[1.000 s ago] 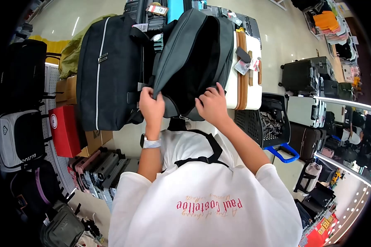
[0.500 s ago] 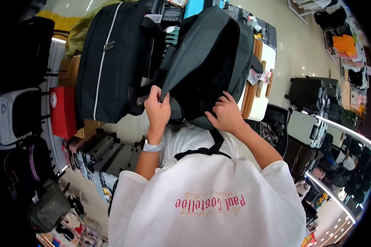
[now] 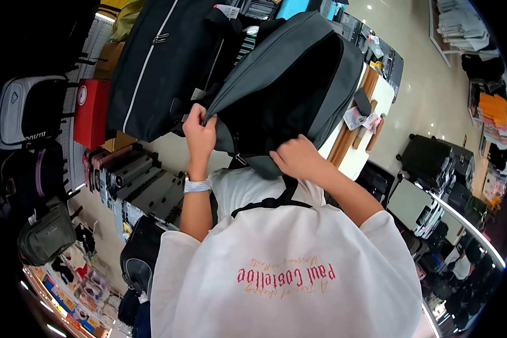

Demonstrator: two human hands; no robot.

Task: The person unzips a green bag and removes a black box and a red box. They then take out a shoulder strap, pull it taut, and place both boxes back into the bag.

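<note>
A dark grey backpack (image 3: 270, 62) hangs unzipped in front of me, its mouth gaping and its black inside showing. My left hand (image 3: 199, 132) is closed in a pinch on the left edge of the opening, near the bottom. At the lower right rim, my right hand (image 3: 301, 159) is closed on the backpack's edge, with its fingertips tucked out of sight. Close to the left of the backpack is a larger black bag (image 3: 177, 67) with a pale zip line.
White suitcases with brown trim (image 3: 380, 93) stand right of the backpack. A red box (image 3: 91, 115) and a grey-and-black backpack (image 3: 25, 110) are at the left. Several suitcases (image 3: 146, 183) line the floor lower left. More dark suitcases (image 3: 428, 160) stand at the right.
The view has shifted, and the backpack sits slightly differently in it. My right hand's fingers, spread over the rim before, are now curled in on it. The left hand keeps its pinch.
</note>
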